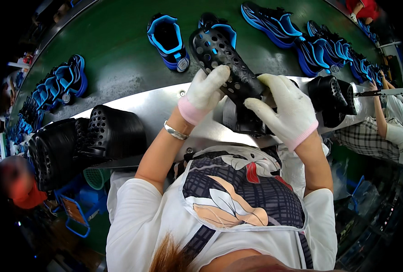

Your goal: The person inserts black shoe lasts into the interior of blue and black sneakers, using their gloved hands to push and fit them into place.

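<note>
Presently: one perforated black shell [217,52], raised above the metal ledge [158,102]. Left hand [204,90]: thumb clamped on its side. Right hand [285,106]: curled round its lower end. Step, apparently: inspection or positioning; next move likely wants both grips steady.

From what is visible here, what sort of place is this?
Probably a shoe factory: rows of matching black-and-blue shoes are on a long green surface, a perforated black piece is in hand, and another person is nearby.
</note>
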